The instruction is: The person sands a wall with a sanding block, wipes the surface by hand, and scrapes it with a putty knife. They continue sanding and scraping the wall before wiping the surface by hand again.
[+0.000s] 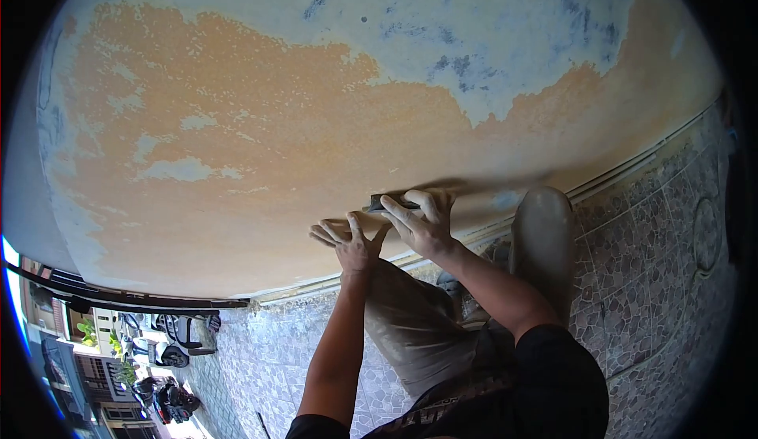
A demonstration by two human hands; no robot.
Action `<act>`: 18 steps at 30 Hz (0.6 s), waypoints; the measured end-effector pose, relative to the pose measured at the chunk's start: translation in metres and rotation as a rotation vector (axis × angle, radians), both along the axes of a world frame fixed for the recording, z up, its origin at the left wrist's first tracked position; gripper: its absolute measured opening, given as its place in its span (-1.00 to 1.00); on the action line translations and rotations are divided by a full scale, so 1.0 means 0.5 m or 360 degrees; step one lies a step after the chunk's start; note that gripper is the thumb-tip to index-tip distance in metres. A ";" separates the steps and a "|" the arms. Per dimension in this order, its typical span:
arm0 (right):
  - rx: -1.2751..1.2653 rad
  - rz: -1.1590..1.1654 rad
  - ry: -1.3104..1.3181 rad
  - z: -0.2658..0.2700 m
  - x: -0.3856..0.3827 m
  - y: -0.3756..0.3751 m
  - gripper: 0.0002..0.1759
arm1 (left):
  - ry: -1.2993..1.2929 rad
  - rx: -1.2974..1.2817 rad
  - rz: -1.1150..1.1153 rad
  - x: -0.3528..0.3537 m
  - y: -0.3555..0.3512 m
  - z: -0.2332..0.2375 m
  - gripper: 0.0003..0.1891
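So, the right hand [426,230] is clamped on a small dark flat tool [392,202], with the fingers draped over the top and pressing it flat against the wall [237,123]. Can't tell if it's a scraper or a sanding block, since most of it is hidden under the fingers. The tool sits right at that hand's fingertips, on the orange part of the wall, just above where wall meets floor.

The left hand [353,243] is just beside the right one, a touch lower. Its fingers are spread wide apart and the palm is against the wall, holding nothing.

Above both hands the orange paint runs up into a patchy pale blue-white area [489,36] with ragged edges. Just past the right hand, a knee [543,234] in dusty beige trousers sticks up near the wall. Beyond that there's tiled floor [655,226] with a pebble sort of pattern. Well away from the left hand, down past the elbow, there are some parked motorbikes [170,398] out by the street.
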State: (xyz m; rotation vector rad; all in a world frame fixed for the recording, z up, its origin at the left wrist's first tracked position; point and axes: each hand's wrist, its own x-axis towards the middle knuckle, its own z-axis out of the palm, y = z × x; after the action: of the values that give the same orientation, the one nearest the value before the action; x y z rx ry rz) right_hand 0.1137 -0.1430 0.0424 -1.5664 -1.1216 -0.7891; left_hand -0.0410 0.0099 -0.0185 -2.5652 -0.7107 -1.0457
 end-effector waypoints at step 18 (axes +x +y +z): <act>0.0828 -0.0251 0.0409 0.159 0.100 -0.019 -0.30 | 0.0035 0.0051 -0.0044 0.004 -0.001 0.006 0.36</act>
State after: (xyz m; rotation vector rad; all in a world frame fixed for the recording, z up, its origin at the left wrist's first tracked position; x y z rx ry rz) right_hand 0.1638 -0.1523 0.1217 -1.2740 -0.5515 -0.8715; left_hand -0.0392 0.0092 -0.0153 -2.5626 -0.6492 -1.0272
